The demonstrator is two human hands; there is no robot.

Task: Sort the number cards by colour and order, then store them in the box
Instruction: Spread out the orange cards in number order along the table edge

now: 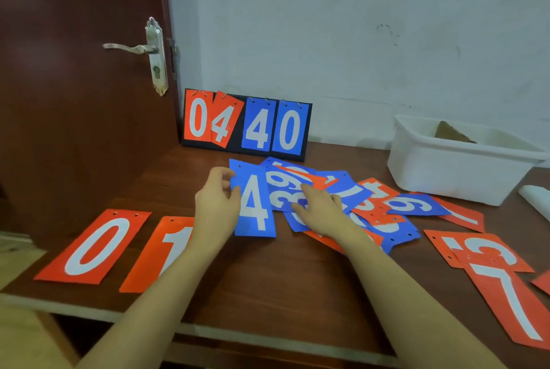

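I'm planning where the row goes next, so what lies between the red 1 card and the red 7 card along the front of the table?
In the head view, only bare tabletop and the person's two forearms lie between the red 1 card and the red 7 card.

Dark brown wooden table (262, 282), pale front edge. At nine o'clock, red 0 card (95, 246) flat beside red 1 card (166, 252). Dead centre, jumbled pile of blue and red cards (342, 208). At twelve o'clock, flip scoreboard (247, 124) upright, reading 0 4 4 0. At two o'clock, white box (455, 166). At four o'clock, red 7 card (512, 303) over other reds.
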